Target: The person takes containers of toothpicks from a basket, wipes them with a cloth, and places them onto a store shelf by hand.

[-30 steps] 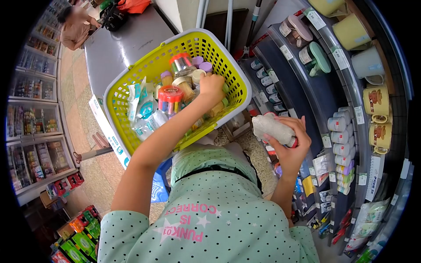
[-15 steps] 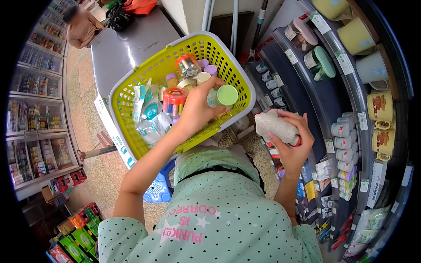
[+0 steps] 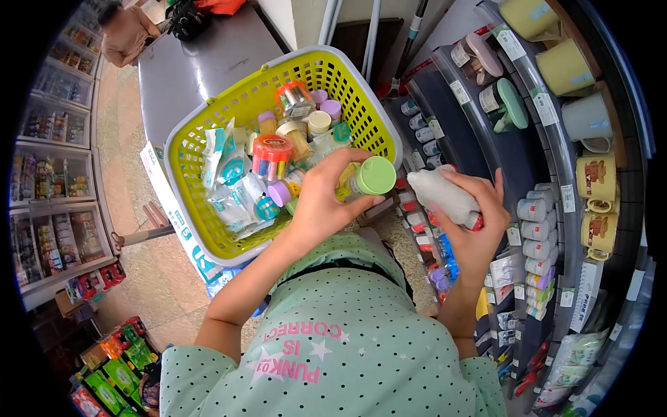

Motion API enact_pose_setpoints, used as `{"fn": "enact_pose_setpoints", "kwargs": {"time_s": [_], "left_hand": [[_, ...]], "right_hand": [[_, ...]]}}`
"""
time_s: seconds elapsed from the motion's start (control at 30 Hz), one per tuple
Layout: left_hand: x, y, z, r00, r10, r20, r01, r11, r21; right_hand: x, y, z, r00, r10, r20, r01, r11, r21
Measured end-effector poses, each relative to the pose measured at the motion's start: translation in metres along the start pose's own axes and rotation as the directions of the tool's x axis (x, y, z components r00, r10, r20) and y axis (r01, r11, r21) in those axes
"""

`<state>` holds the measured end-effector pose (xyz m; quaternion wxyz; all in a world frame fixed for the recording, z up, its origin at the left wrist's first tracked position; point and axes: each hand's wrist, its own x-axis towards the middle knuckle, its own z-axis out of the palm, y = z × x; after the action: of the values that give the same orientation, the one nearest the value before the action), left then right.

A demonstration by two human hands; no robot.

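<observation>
My left hand [image 3: 326, 198] is closed around a small jar with a light green lid [image 3: 377, 175], over the near right rim of a yellow-green basket [image 3: 236, 101]. Fingers of my right hand [image 3: 483, 212] pinch a bunched whitish cloth [image 3: 443, 194], with a bit of red at its ends, beside the shelves. Inside the basket lie a red-lidded tub of coloured sticks [image 3: 272, 154], a purple-capped container [image 3: 280, 192], a cream-lidded jar [image 3: 319, 123] and white-and-teal packets [image 3: 243, 201]. My left hand partly hides the jar's body.
The basket rests by a grey table [image 3: 208, 55]. Shelves on the right hold mugs [image 3: 596, 174], small white canisters [image 3: 535, 229] and a lidded green container [image 3: 511, 108]. Glass cabinets [image 3: 52, 167] line the left. A person [image 3: 125, 35] is at the far left, beyond the table.
My left hand has drawn the green-lidded jar right and toward me, to the basket's edge. My right hand still holds the cloth, shifted slightly. The view has moved a little.
</observation>
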<state>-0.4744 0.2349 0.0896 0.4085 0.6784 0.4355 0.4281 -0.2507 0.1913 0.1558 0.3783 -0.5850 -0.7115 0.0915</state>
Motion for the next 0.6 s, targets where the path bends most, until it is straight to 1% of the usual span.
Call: {"fn": "enact_pose_setpoints", "kwargs": {"time_s": [0.13, 0.23, 0.3, 0.4, 0.5, 0.6], "left_hand": [[-0.002, 0.003, 0.003, 0.999, 0.0, -0.042, 0.001, 1.0, 0.025], [-0.004, 0.001, 0.008, 0.994, 0.07, -0.078, -0.06, 0.991, 0.119], [-0.005, 0.0, 0.01, 0.992, 0.081, -0.1, -0.065, 0.986, 0.151], [-0.007, 0.0, 0.009, 0.987, 0.093, -0.128, -0.068, 0.98, 0.189], [-0.008, 0.006, 0.004, 0.986, 0.109, -0.127, -0.079, 0.971, 0.224], [-0.009, 0.004, 0.004, 0.982, 0.126, -0.141, -0.091, 0.968, 0.235]], "right_hand": [[0.011, -0.012, 0.006, 0.991, -0.104, 0.08, 0.109, 0.992, -0.059], [0.013, -0.016, 0.011, 0.972, -0.161, 0.171, 0.177, 0.981, -0.085], [0.011, -0.018, 0.013, 0.957, -0.177, 0.228, 0.203, 0.974, -0.098], [0.011, -0.021, 0.014, 0.944, -0.213, 0.25, 0.255, 0.956, -0.148], [0.014, -0.026, 0.013, 0.922, -0.243, 0.301, 0.29, 0.949, -0.125], [0.018, -0.028, 0.013, 0.874, -0.319, 0.367, 0.381, 0.918, -0.11]]}}
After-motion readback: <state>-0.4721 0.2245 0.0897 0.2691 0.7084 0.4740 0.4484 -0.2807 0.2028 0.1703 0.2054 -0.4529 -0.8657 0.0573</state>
